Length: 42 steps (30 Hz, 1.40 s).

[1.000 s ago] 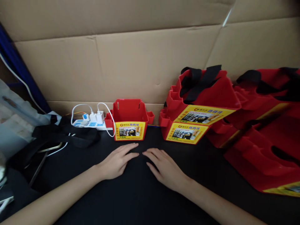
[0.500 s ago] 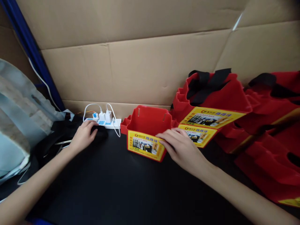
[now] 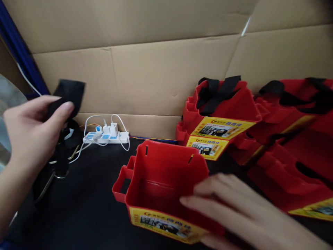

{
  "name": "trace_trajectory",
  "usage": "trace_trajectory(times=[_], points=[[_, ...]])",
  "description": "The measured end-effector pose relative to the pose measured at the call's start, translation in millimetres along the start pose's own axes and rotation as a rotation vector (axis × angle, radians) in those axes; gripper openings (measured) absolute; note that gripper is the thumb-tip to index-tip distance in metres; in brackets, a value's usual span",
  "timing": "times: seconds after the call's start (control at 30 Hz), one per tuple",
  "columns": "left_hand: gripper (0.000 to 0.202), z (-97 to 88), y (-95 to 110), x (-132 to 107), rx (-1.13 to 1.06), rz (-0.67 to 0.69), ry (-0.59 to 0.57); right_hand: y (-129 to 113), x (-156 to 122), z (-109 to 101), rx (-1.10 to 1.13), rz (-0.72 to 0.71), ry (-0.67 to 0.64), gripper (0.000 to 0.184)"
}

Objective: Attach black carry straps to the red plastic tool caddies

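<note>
Raised at the left, my left hand (image 3: 33,128) pinches a black webbing strap (image 3: 70,92) between thumb and fingers, and its lower part hangs down with a metal buckle near the tabletop. A red plastic tool box (image 3: 166,166) with a yellow printed label on its front is tilted towards me. Its inside is bare, two slots show in the back wall, and small loops stick out on its left side. My right hand (image 3: 229,205) grips its right wall, fingers over the rim; this hand is slightly blurred.
A white power strip (image 3: 122,137) with plugs and cables lies against the cardboard wall (image 3: 145,80). Red boxes with black straps (image 3: 221,104) are stacked at the right. A blue post (image 3: 18,41) stands at the far left, above the black tabletop (image 3: 88,201).
My left hand has picked up the black strap from the tabletop and lifted it. My right hand has drawn the red tool box nearer and away from the stack.
</note>
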State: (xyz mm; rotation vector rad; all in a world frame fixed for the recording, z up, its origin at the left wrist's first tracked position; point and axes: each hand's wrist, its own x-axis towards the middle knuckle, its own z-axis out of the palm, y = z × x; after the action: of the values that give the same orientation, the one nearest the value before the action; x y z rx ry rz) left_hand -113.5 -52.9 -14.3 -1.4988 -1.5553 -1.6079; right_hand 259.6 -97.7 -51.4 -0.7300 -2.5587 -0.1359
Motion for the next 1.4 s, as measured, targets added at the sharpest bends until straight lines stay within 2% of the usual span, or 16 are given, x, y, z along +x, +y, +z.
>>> trace_trajectory(times=[0.07, 0.17, 0.2, 0.27, 0.33, 0.43, 0.57, 0.67, 0.73, 0.8, 0.9, 0.97, 1.07, 1.17, 1.3, 1.4], points=[[0.037, 6.5, 48, 15, -0.183, 0.141, -0.257, 0, 32, -18, -0.017, 0.09, 0.106, 0.054], [0.023, 35.0, 108, 27, -0.401, 0.39, -0.683, 15, 85, -28, 0.04, 0.072, 0.347, 0.06], [0.019, 46.9, 121, 28, -0.465, 0.484, -0.788, 23, 99, -27, 0.082, 0.054, 0.377, 0.058], [0.015, 69.6, 135, 28, -0.553, 0.571, -0.877, 40, 118, -18, 0.186, 0.037, 0.373, 0.047], [0.014, 87.4, 133, 24, -0.549, 0.546, -0.844, 58, 123, -8, 0.265, 0.079, 0.325, 0.036], [0.019, 104.3, 112, 15, -0.551, 0.388, -0.847, 77, 114, 2, 0.294, 0.169, 0.219, 0.031], [0.022, 120.3, 82, 6, -0.601, 0.161, -0.98, 94, 101, 2, 0.36, 0.293, -0.096, 0.035], [0.025, 128.4, 64, 9, -0.553, 0.062, -0.979, 106, 95, -10, 0.5, 0.391, -0.276, 0.039], [0.027, 128.4, 51, 16, -0.474, -0.018, -0.963, 114, 88, -23, 0.486, 0.439, -0.267, 0.04], [0.028, 123.4, 40, 25, -0.372, -0.114, -0.963, 118, 80, -37, 0.367, 0.499, -0.162, 0.036], [0.028, 110.9, 29, 34, -0.193, -0.216, -0.984, 113, 70, -52, 0.156, 0.59, 0.245, 0.025], [0.029, 103.8, 27, 36, -0.05, -0.207, -1.012, 105, 70, -54, 0.077, 0.606, 0.514, 0.021], [0.03, 100.1, 31, 34, 0.056, -0.104, -1.054, 94, 77, -47, -0.002, 0.574, 0.666, 0.022], [0.029, 102.5, 35, 31, -0.176, -0.121, -1.078, 94, 83, -34, -0.117, 0.54, 0.586, 0.025], [0.026, 106.4, 41, 28, -0.454, -0.257, -0.987, 101, 85, -23, -0.077, 0.524, 0.207, 0.024], [0.022, 111.0, 47, 21, -0.507, -0.258, -1.015, 101, 88, -17, -0.01, 0.493, 0.165, 0.026]])
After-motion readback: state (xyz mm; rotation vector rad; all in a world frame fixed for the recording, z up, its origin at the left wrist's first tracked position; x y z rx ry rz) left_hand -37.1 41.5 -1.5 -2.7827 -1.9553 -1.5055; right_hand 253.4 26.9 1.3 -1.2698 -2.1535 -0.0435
